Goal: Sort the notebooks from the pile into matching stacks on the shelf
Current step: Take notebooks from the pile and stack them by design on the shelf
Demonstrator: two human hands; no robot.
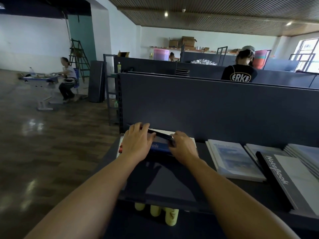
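Both hands, left (136, 145) and right (183, 147), gripping opposite ends of dark blue notebook (160, 143) over grey metal shelf (172, 183).

Shop floor: display shelving (207, 107), stacked notebooks (236, 159)

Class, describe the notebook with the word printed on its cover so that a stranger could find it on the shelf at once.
Start at the dark shelf in front of the person and look to its right end. There lies the grey notebook, partly overlapping the pale blue-and-white stacks. It alone has a black spine and "NoteBook" in large white letters.
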